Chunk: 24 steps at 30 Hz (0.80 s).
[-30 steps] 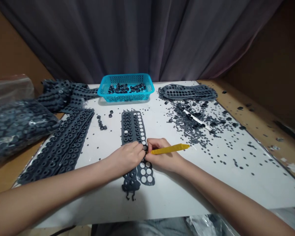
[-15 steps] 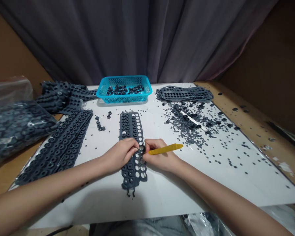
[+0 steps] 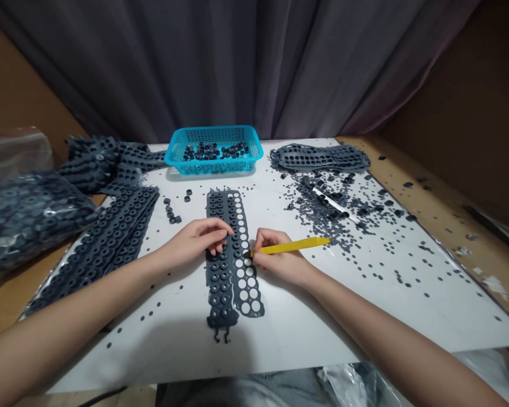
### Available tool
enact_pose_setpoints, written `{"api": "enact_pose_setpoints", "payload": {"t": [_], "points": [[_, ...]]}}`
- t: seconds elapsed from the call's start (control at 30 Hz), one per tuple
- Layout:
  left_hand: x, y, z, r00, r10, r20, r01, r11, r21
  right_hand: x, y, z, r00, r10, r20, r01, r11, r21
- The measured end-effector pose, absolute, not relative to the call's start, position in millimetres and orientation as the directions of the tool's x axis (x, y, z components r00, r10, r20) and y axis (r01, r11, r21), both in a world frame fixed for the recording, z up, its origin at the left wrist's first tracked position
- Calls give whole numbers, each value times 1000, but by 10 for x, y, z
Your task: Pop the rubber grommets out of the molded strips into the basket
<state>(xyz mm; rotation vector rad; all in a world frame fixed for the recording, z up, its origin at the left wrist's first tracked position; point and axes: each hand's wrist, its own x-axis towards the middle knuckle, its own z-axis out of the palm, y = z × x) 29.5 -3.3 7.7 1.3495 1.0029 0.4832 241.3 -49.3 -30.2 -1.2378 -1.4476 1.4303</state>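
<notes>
Midway across the tabletop (image 3: 288, 345), fingers of the right hand (image 3: 282, 262) clamp a yellow tool (image 3: 297, 245) pen-fashion, likely for control.
The left hand (image 3: 197, 234), fingers slightly apart, lies over the dark perforated sheet (image 3: 219, 287), perhaps steadying it; a blue basket (image 3: 214, 164) sits beyond.

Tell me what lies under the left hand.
The left hand is over the white tabletop and part of a black strip, whose rings show beyond it and nearer. Whatever lies directly beneath is covered.

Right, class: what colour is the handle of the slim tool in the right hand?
Yellow; the handle shows best in the head view, the only one.
</notes>
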Motion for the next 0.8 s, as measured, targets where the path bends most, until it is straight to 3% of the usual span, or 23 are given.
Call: {"api": "enact_pose_setpoints", "payload": {"t": [0.17, 0.53, 0.7, 0.8], "points": [[366, -6, 35, 522, 713, -468, 136, 472, 871, 2379, -484, -278, -273, 955, -119, 174, -73, -982], [338, 4, -15, 551, 619, -560, 22, 660, 751, 2385, -460, -263, -299, 944, -140, 153, -98, -983], [327, 17, -35, 588, 557, -586, 8, 721, 693, 2348, -454, -236, -270, 949, -165, 237, -101, -966], [322, 26, -16, 620, 570, -539, 14, 678, 734, 2336, -442, -231, -272, 944, -188, 256, -117, -960]]}}
